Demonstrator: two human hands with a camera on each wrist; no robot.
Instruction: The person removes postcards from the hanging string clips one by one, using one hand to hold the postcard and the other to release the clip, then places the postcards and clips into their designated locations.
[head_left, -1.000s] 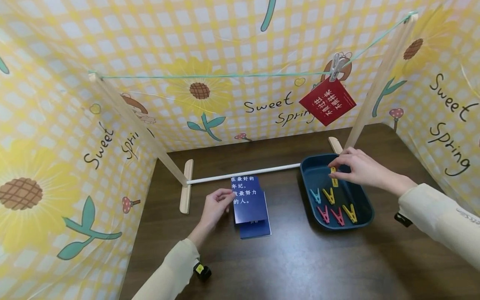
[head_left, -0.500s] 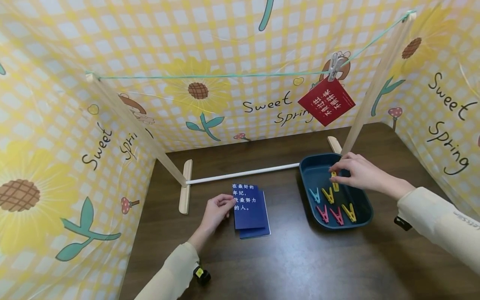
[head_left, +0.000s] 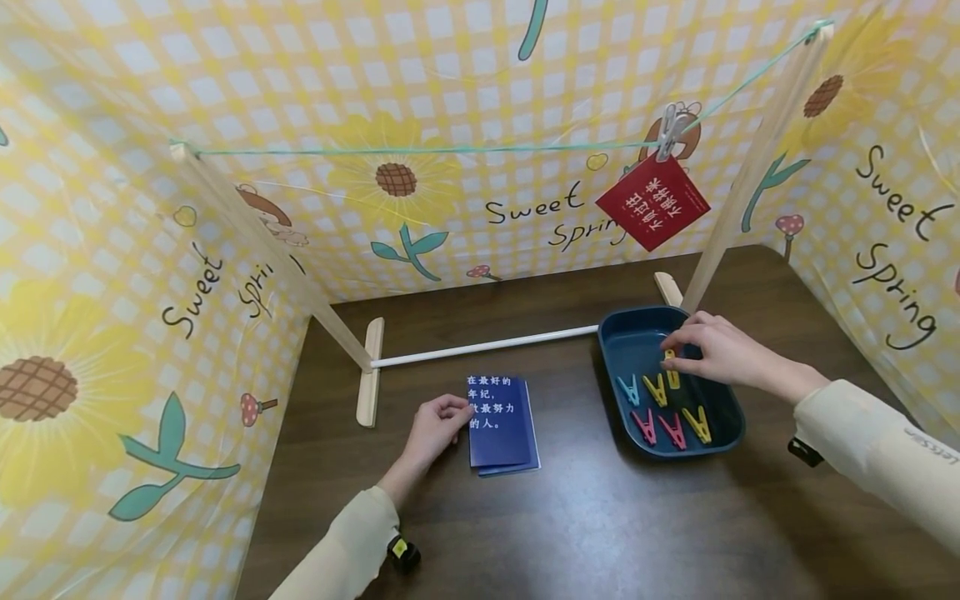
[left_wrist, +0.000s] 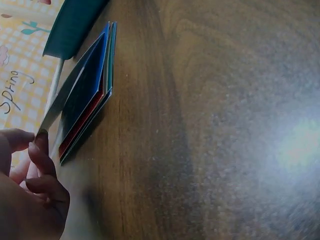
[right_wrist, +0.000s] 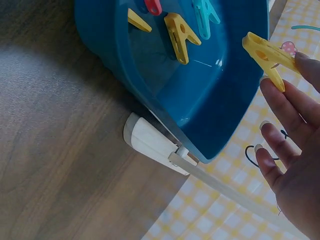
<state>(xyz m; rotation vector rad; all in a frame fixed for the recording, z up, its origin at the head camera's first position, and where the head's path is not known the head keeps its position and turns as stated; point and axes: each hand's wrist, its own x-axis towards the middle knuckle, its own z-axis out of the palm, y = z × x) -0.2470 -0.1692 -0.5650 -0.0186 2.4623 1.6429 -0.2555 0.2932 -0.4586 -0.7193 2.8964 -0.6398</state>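
Observation:
My left hand (head_left: 433,429) pinches the left edge of a blue card (head_left: 491,425) with white writing. In the left wrist view that card is tilted over a stack of cards (left_wrist: 107,75) on the table, its near edge raised. Between thumb and fingers of my right hand (head_left: 723,348) is a yellow clothespin (right_wrist: 262,52), held above the dark blue tray (head_left: 611,375). Several other clothespins lie in the tray, among them a light blue one (head_left: 630,389), a yellow one (head_left: 657,389) and a pink one (head_left: 646,427).
A wooden frame with a left post (head_left: 270,250) and right post (head_left: 757,167) carries a green string (head_left: 427,151). From it hangs a red card (head_left: 652,204) on a silver clip (head_left: 667,133). A white rod (head_left: 487,346) runs low between the posts.
The blue card in my left hand has come down toward me, over the stack, covering more of it. My right hand, with the yellow clothespin, has shifted slightly; the hanging red card stays put.

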